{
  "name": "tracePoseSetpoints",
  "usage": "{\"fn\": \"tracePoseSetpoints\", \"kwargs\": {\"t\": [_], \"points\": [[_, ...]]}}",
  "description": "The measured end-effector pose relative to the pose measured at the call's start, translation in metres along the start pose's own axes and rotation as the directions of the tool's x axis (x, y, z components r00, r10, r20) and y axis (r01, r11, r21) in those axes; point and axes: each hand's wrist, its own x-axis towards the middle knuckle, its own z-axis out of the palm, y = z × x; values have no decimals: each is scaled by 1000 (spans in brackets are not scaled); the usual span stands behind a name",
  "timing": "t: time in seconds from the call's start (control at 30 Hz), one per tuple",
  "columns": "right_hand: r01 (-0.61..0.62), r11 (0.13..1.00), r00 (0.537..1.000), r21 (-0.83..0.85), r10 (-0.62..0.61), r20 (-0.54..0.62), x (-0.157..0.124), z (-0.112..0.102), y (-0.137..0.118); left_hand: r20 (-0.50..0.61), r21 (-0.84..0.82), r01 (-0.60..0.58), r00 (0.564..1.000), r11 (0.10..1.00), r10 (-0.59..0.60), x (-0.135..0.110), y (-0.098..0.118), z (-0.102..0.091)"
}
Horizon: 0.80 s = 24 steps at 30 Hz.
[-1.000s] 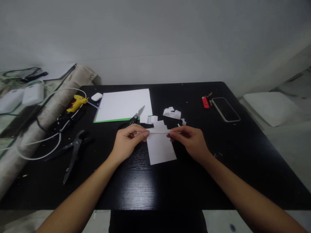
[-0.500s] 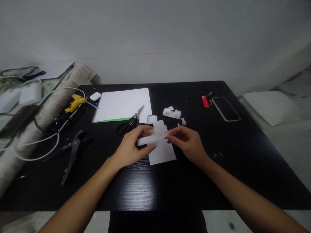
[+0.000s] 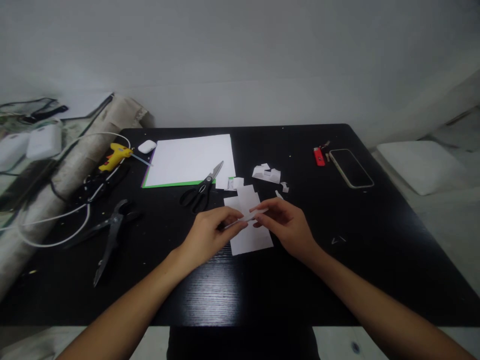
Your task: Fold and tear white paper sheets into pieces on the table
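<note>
Between my two hands is a narrow strip of white paper (image 3: pixel 247 218), seen nearly edge-on. My left hand (image 3: pixel 210 231) pinches its left part between thumb and fingers. At the other end, my right hand (image 3: pixel 285 224) grips it with thumb and forefinger close to the left fingertips. Under the hands lies a white paper cutout (image 3: pixel 252 241) flat on the black table, its middle partly hidden by the strip and fingers. Black-handled scissors (image 3: pixel 204 187) lie just beyond my left hand, with their blades over white sheets.
White sheets (image 3: pixel 187 159) with a green edge lie behind. Folded paper pieces (image 3: pixel 267 174) and scraps sit beyond my right hand. A yellow glue gun (image 3: pixel 116 156), white cable (image 3: pixel 56 246) and large pliers (image 3: pixel 112 227) are left; a red lighter (image 3: pixel 319 156) and phone (image 3: pixel 351 168) right.
My left hand has closed onto the strip and shifted right, nearer to the right fingertips. The strip has turned from showing its face to nearly edge-on.
</note>
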Motion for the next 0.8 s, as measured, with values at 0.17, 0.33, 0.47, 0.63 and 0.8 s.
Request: {"fn": "tracePoseSetpoints", "kwargs": {"t": [0.17, 0.33, 0.47, 0.63, 0.8], "points": [[-36, 995, 999, 98, 40, -34, -1, 2, -4, 20, -111, 77, 997, 991, -75, -2, 2, 4], [-93, 987, 992, 128, 103, -72, -1, 2, -7, 55, -238, 134, 991, 962, -125, -2, 3, 7], [-117, 984, 987, 136, 130, -92, -1, 1, -8, 92, -274, 167, 985, 947, -147, -2, 3, 10], [-131, 985, 982, 109, 144, -119, -1, 1, -7, 115, -274, 166, 984, 947, -139, -3, 5, 12], [-140, 981, 977, 134, 159, -141, 0, 3, -5, 148, -256, 181, 978, 949, -147, -4, 7, 12]]}}
